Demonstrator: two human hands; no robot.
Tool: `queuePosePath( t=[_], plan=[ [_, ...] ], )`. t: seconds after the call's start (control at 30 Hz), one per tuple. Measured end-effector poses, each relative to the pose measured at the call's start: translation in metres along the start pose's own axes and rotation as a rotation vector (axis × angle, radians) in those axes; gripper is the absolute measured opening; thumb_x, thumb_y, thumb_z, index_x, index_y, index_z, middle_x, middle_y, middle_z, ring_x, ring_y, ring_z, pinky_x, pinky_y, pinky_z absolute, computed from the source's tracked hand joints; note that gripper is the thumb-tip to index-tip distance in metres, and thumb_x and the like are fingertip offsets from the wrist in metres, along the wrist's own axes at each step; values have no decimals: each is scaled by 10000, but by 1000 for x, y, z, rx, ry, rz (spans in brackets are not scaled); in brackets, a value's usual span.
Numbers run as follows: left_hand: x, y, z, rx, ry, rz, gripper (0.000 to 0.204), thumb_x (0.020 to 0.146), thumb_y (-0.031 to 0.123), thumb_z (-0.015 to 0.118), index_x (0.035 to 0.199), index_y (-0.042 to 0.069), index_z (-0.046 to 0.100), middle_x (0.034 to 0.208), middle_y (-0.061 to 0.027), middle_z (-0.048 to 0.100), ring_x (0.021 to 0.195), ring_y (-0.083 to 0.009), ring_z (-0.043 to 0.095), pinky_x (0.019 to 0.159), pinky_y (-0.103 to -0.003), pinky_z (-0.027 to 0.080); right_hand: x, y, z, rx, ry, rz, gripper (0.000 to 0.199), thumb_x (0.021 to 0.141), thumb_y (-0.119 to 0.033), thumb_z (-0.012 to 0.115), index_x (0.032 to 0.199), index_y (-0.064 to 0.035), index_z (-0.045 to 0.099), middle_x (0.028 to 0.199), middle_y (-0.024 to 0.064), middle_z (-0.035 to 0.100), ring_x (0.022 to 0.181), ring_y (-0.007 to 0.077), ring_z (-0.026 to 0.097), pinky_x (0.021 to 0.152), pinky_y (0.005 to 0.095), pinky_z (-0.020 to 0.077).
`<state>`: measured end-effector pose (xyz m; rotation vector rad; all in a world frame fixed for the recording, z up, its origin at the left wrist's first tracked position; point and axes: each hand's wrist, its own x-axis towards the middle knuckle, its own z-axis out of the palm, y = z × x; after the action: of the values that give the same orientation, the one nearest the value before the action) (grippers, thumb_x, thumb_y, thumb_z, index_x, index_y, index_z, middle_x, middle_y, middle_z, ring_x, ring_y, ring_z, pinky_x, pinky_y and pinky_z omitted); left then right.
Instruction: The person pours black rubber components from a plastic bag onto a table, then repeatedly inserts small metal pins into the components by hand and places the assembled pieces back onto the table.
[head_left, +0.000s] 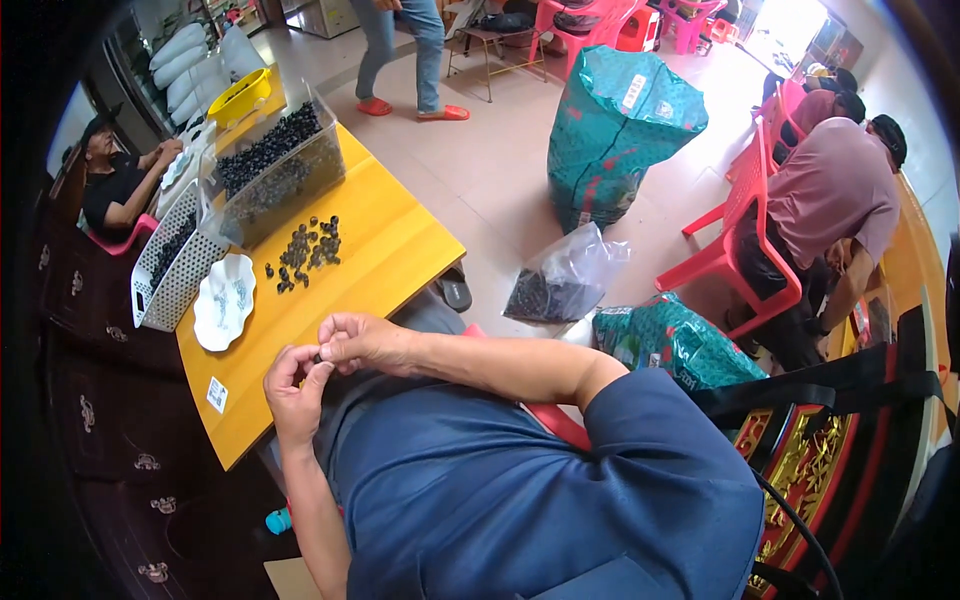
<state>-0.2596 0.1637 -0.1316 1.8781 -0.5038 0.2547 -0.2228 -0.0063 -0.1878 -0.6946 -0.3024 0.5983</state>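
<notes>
My left hand [297,388] and my right hand [368,344] meet over the near edge of the yellow table [395,250]. Between their fingertips they pinch a small dark round piece [318,358], mostly covered by the fingers. Loose dark round pieces [308,252] like it lie scattered on the tabletop just beyond my hands. Left of them is a white scalloped dish [226,318] with tiny pale bits in it. A clear plastic bin [250,222] farther back is heaped with dark pieces, and a white perforated basket [160,305] beside it holds more.
A yellow basin [240,97] stands behind the bin. Across the table sits a person [120,185]. To the right are a large green sack [610,140], a clear bag of dark pieces [560,285], another green sack [680,340] and people on pink chairs [765,260]. Someone in jeans [428,55] stands beyond.
</notes>
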Motion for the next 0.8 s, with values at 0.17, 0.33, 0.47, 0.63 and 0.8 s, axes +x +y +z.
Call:
queuePosePath(
  t=[0.17,0.33,0.47,0.63,0.8],
  plan=[
    [-8,-7,-3,126,-15,26,139,785,-35,712,894,-1,633,740,7,479,653,-86,447,594,-221,370,1,8,4,-46,11,30,276,850,-247,770,991,-136,560,808,-13,598,677,96,557,606,228,463],
    [-11,-14,-2,18,17,-90,123,821,-21,699,916,15,629,772,37,487,681,-60,447,615,-203,377,4,10,1,-67,28,50,277,856,-290,764,989,-147,568,815,-16,604,686,88,554,614,227,463],
    [-8,-10,-4,141,11,-10,88,852,5,699,908,16,632,784,50,497,685,-52,444,620,-198,378,5,10,4,-80,51,62,254,867,-292,753,979,-148,575,810,-15,609,684,86,554,613,227,463],
    [-10,-13,-7,123,44,-97,103,821,-8,710,891,10,637,748,35,480,674,-70,437,596,-224,374,11,18,1,-29,-21,72,224,869,-270,740,984,-146,592,820,-9,626,683,101,570,614,238,473],
    [-8,-23,-3,84,35,-84,109,844,32,721,930,2,662,753,59,497,683,-44,445,607,-201,378,8,14,-10,-41,50,124,168,898,-263,689,1013,-158,626,930,9,679,780,95,608,710,242,505]
  ],
)
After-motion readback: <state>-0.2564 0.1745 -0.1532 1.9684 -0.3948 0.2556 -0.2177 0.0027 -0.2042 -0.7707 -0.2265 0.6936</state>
